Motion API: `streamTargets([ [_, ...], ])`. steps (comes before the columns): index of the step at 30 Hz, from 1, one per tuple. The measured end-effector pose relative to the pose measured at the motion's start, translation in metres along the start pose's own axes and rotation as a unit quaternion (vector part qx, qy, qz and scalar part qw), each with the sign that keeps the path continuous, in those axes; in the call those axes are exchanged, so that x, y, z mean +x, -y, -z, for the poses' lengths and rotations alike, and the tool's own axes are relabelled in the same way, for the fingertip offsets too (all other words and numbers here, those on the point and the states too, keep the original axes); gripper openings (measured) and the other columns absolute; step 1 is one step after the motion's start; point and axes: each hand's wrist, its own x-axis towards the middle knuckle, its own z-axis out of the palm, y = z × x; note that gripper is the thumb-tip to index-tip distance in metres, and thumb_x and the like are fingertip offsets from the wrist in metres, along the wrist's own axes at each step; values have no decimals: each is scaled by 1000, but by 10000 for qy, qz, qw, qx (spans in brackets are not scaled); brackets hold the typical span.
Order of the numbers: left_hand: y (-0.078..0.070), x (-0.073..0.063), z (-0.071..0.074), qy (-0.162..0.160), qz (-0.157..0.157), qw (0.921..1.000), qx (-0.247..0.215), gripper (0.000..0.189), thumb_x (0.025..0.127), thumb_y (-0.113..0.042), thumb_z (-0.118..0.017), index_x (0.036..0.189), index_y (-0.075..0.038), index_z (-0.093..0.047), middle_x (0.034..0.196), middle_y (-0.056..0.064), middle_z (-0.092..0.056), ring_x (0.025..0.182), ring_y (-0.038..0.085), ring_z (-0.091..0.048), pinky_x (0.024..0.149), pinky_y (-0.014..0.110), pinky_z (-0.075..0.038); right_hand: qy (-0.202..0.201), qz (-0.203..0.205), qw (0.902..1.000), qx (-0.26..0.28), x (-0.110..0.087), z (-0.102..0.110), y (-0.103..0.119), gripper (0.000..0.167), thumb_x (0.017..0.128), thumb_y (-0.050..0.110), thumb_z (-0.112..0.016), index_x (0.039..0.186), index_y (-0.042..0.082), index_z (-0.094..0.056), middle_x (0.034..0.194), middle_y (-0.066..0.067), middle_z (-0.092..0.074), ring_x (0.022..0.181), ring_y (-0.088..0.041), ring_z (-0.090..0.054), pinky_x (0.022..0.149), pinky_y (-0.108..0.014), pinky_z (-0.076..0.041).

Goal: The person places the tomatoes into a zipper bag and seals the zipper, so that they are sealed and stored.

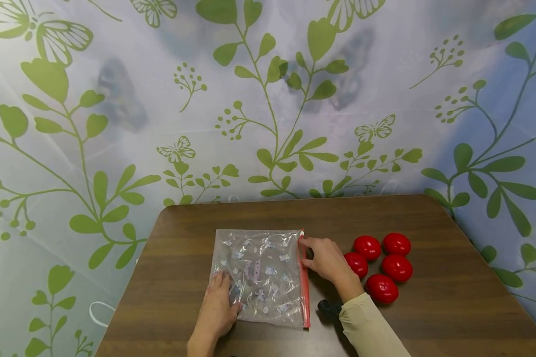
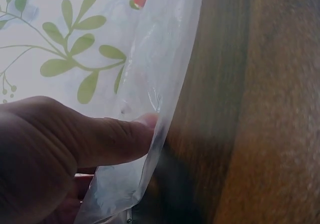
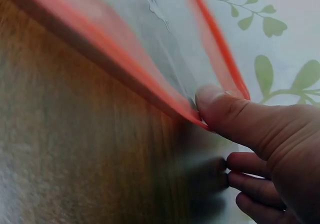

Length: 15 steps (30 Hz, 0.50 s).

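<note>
A clear zip bag (image 1: 259,277) with small printed pictures and a red zip edge (image 1: 305,292) lies on the brown table. My left hand (image 1: 216,307) rests on its lower left corner, fingers stretched over the film. In the left wrist view the thumb (image 2: 125,140) touches the bag's edge. At the upper right end of the red edge, my right hand (image 1: 326,260) pinches the bag. The right wrist view shows the thumb (image 3: 220,106) at the corner of the parted red rims; the index fingertip is hidden. Several shiny red egg-shaped objects (image 1: 397,267) sit right of this hand.
The wooden table (image 1: 451,277) reaches back to a hanging cloth (image 1: 268,124) printed with green leaves and butterflies. A dark curved object (image 1: 328,308) shows beside the right wrist. A white loop (image 1: 99,313) hangs off the table's left side.
</note>
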Motion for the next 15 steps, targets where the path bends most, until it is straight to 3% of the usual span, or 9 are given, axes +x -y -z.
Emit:
streamTargets([
  [5,0,1,1,17,-22,10000,68,84,82,-13,-93,147,21,-51,162,43,-41,153,62,-38,127,70,-31,-72,-93,9999,-47,-1,0,-1,52,89,20,-92,138,11,-77,130,-13,-80,109,-33,-77,98,-54,-62],
  [15,9,2,0,-99,-86,9999,-7,82,81,-11,-93,145,20,-52,160,44,-43,151,65,-38,123,78,-28,-285,-185,9992,-204,2,-3,-3,32,91,23,-91,122,14,-84,119,-8,-83,101,-32,-77,93,-53,-63],
])
